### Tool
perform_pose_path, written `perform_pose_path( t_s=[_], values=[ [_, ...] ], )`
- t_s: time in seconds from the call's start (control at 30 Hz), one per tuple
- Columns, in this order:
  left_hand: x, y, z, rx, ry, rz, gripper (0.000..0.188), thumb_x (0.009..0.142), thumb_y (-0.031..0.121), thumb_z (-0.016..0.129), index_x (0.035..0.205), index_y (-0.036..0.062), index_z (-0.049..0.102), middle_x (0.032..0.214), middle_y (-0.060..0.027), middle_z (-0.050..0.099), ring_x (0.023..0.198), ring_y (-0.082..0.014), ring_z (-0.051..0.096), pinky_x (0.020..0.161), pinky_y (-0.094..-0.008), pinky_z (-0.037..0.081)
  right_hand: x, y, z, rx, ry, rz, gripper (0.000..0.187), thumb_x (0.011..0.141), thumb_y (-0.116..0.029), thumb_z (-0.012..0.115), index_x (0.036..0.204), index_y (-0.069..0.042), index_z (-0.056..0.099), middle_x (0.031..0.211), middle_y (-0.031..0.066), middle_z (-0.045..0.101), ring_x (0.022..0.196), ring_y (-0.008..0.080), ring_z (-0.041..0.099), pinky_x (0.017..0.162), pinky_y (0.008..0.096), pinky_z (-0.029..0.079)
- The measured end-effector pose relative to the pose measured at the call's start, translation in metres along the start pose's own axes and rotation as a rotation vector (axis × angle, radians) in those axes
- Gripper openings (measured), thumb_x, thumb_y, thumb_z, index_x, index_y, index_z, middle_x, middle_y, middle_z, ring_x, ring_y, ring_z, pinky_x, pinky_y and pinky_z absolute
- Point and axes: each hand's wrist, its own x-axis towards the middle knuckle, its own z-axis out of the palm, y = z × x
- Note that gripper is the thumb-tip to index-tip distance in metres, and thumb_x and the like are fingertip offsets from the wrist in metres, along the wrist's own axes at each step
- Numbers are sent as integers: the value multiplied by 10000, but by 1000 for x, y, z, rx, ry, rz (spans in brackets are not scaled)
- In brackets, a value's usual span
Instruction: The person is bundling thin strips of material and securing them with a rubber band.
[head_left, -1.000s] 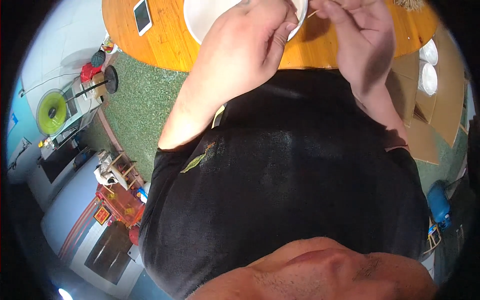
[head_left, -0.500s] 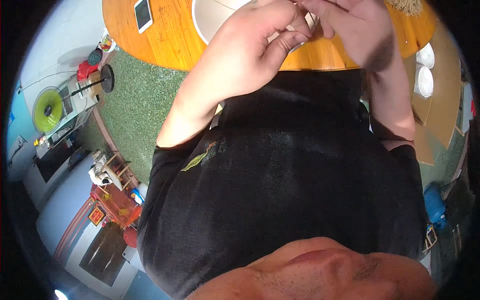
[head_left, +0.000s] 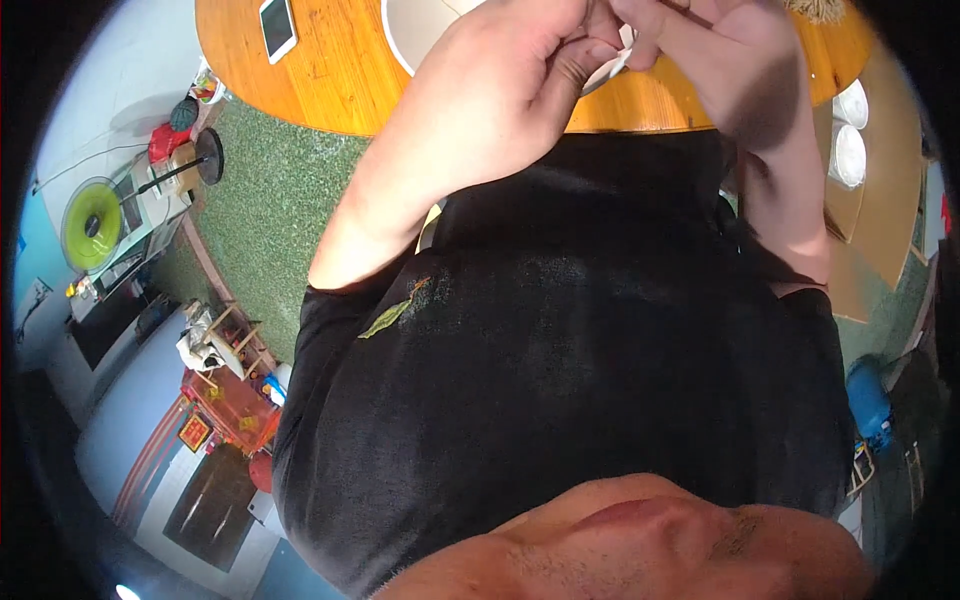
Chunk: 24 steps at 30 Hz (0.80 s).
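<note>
So we're looking straight down at a wooden table (head_left: 335,85), and our two hands are right up at the top edge of the view, working close together. The left hand (head_left: 530,75) comes in over a white bowl (head_left: 415,28) and covers a good chunk of it, with the thumb bent in toward the curled fingers. The right hand (head_left: 735,60) is just beside it, fingertips right up near the left hand's, around the bowl's right-hand rim. Honestly, we can't tell whether either hand is clamped on anything, because the fingertips hide each other and the top of the frame cuts things off. The bowl itself sits on the table near its front edge, under and behind the left hand, and there's a thin dark line inside it that's too small for us to make out. Off to the left we've got a white phone (head_left: 279,30) lying on the tabletop, well apart from the bowl. Over past the right hand there's a bristly, straw-coloured bundle (head_left: 818,9), partly out of frame. Below the table on the right we can see white round containers (head_left: 848,155) by some brown cardboard (head_left: 885,210), and a green-bladed fan (head_left: 93,225) stands far left.
</note>
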Motion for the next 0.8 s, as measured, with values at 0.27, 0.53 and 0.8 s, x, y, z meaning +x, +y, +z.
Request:
perform_pose_path(
  t_s=[0.27,0.53,0.8],
  values=[
    [2,11,-5,69,40,-319,77,980,-20,618,948,31,569,818,-57,530,700,-115,488,618,-259,403,-9,-21,8,-240,55,169,294,865,107,705,1119,19,587,945,64,687,830,90,680,732,219,545],
    [0,-6,1,-95,158,33,108,942,-52,659,920,25,586,832,-31,514,685,-96,463,611,-231,378,-16,-14,23,-302,162,79,295,862,130,696,1110,17,585,934,93,687,898,131,711,800,253,571],
    [1,8,10,-255,286,-318,224,883,-78,731,1054,21,625,837,7,494,734,-63,456,620,-211,377,0,50,31,797,119,-583,242,888,104,697,1078,12,578,913,81,695,801,103,671,701,237,548]
  ],
)
